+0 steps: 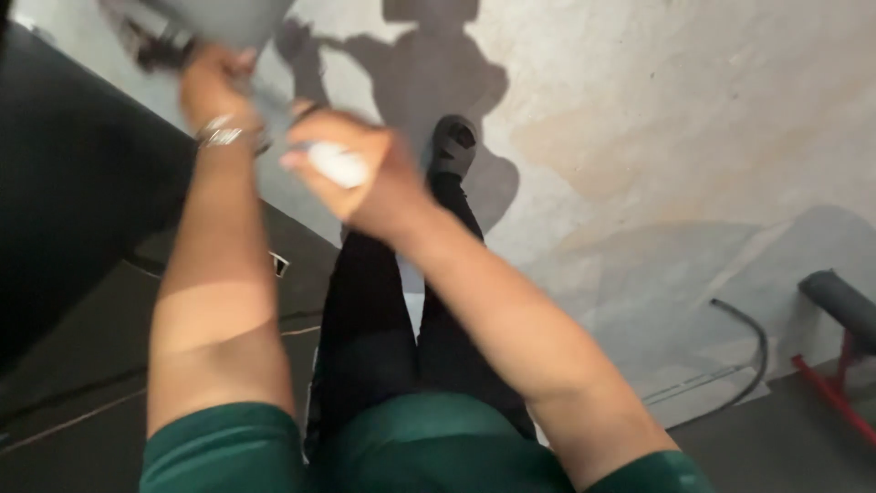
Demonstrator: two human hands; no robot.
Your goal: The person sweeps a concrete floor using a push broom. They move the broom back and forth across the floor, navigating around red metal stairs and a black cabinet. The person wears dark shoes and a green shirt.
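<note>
My left hand (214,84), with a silver bracelet at the wrist, is raised at the upper left and grips a blurred dark and grey object (187,27) near the top edge. My right hand (365,173) is closed around a small white object (336,164) that sticks out by the fingers. A dark thin strap or cord (306,111) runs just above that hand. The view is motion-blurred, so neither held object is clear. Below are my black trousers and one dark shoe (453,141) on the concrete floor.
A large black surface (64,192) fills the left side. The stained concrete floor (657,119) stretches to the right. A black cable (753,338) curves across it, and a padded bench with a red frame (839,356) stands at the far right.
</note>
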